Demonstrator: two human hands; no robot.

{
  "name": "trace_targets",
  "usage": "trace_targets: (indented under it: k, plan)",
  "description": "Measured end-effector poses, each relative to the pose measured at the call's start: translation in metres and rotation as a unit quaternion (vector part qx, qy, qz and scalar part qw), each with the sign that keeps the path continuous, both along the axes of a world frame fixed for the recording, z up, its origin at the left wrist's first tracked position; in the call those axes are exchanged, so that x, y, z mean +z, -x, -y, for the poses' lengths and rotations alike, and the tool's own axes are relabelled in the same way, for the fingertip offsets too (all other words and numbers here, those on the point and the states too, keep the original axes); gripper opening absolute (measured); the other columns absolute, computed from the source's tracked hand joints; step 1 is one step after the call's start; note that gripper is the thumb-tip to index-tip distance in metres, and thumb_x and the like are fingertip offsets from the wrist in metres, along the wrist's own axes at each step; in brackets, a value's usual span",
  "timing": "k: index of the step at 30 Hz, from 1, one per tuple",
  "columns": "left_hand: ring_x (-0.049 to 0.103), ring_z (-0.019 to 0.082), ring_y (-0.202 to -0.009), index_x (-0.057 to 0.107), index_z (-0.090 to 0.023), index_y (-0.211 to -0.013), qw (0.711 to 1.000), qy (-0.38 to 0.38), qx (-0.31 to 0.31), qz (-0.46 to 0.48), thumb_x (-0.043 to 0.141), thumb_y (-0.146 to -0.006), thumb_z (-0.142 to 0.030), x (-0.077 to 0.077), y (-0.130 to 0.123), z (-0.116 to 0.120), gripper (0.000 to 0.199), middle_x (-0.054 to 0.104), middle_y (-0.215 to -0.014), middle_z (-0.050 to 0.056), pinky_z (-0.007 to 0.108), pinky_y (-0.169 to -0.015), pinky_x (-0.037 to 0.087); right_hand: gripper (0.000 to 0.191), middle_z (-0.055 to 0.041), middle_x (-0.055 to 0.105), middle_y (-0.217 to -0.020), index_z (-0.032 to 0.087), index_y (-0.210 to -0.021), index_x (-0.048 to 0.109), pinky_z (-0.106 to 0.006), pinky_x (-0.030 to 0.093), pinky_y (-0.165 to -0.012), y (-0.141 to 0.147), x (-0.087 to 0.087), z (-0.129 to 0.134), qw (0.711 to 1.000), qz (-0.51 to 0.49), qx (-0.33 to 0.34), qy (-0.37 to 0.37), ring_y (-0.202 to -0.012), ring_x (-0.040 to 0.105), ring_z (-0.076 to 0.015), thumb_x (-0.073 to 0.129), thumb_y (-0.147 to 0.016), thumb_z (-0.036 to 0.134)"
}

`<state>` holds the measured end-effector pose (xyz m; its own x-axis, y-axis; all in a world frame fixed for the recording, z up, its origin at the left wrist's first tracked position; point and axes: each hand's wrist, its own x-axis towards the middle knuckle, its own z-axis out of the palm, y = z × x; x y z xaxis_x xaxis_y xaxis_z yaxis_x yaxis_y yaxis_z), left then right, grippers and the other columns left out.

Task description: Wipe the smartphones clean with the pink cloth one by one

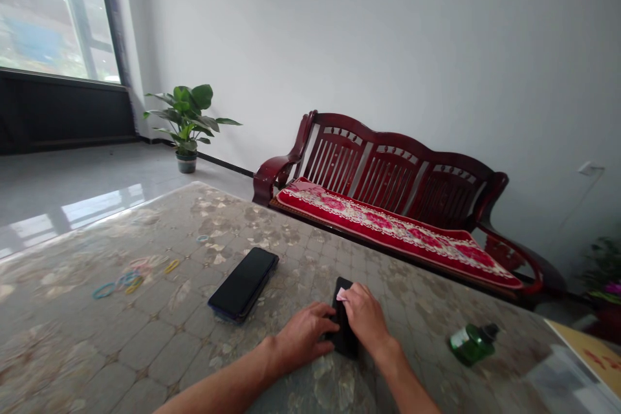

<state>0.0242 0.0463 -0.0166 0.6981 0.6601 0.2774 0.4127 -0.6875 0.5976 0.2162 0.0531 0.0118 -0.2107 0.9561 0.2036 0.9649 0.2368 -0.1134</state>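
Table (165, 336): black phone (345, 330) on it, between hands, right of other phone (244, 283). Left hand (306, 334) palm down, fingers slightly spread, at phone's left edge, gripping nothing. Right hand (363, 314) above phone, fingers bent, pinching pink cloth (341, 295).

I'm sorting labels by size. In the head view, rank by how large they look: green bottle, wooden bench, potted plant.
Largest to smallest:
1. wooden bench
2. potted plant
3. green bottle
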Motion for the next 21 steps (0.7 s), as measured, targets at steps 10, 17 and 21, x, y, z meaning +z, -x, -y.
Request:
trace_targets:
  k: [10, 17, 21]
  plan:
    - [0.063, 0.025, -0.111, 0.074, -0.025, -0.108, 1.000, 0.016, 0.019, 0.005, 0.074, -0.075, -0.024, -0.007, -0.001, -0.002, 0.034, 0.068, -0.123, 0.006, 0.032, -0.098, 0.048, 0.024, -0.0036, 0.067, -0.097, 0.026, -0.098, 0.072, -0.024, 0.041, -0.084, -0.016, -0.001, -0.020, 0.998, 0.020, -0.060, -0.016, -0.098, 0.060, -0.0181, 0.049, -0.096, 0.019]
    - [0.065, 0.025, -0.109, 0.075, -0.025, -0.105, 0.999, 0.013, 0.029, -0.007, 0.075, -0.075, -0.025, -0.007, -0.002, -0.002, 0.030, 0.071, -0.120, 0.005, 0.032, -0.096, 0.049, 0.026, -0.0030, 0.066, -0.094, 0.025, -0.090, 0.070, -0.023, 0.040, -0.082, -0.019, -0.005, 0.011, 1.000, -0.002, -0.017, -0.007, -0.095, 0.060, -0.0169, 0.047, -0.095, 0.015]
    - [0.066, 0.024, -0.108, 0.075, -0.025, -0.103, 0.999, 0.010, 0.033, -0.011, 0.074, -0.076, -0.025, -0.005, -0.002, -0.002, 0.028, 0.072, -0.118, 0.005, 0.032, -0.095, 0.050, 0.026, -0.0029, 0.066, -0.093, 0.025, -0.090, 0.071, -0.023, 0.041, -0.082, -0.023, -0.003, 0.009, 1.000, -0.007, -0.022, -0.003, -0.094, 0.060, -0.0170, 0.047, -0.096, 0.017]
